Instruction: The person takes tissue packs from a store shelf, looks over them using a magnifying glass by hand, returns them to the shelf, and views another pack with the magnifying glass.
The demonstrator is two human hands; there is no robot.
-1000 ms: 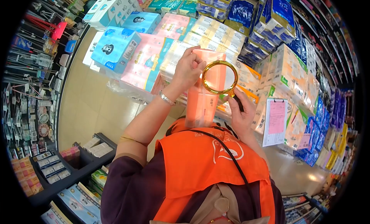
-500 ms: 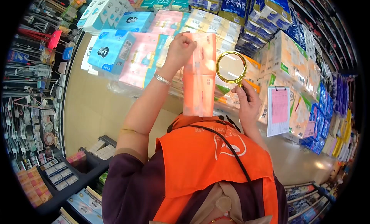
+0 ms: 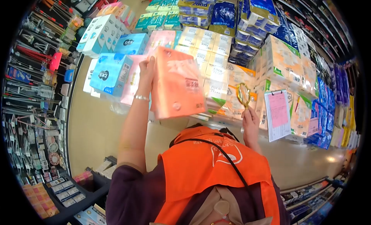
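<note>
My left hand [image 3: 147, 70] grips the left edge of an orange-pink tissue pack [image 3: 176, 85]. The pack is tilted, its broad printed face turned upward, and slightly blurred. My right hand [image 3: 250, 118] is closed around the handle of a gold-rimmed magnifying glass [image 3: 244, 94], which is seen nearly edge-on. Behind the held pack stand cream tissue packs [image 3: 216, 66] and a pink pack [image 3: 133, 80]. A clipboard [image 3: 277, 114] with white and pink sheets leans against the orange packs to the right of my right hand.
Blue tissue packs [image 3: 110, 74] stand at the left of the display. Dark blue bundles [image 3: 223, 18] and orange packs [image 3: 286, 62] are stacked at the back and right. Hanging goods [image 3: 34, 82] line the left shelf; a dark low rack [image 3: 83, 190] is at lower left.
The left hand has moved left and down, and the tissue pack has turned from its narrow side to its broad face. The magnifying glass has rotated edge-on and dropped lower with the right hand.
</note>
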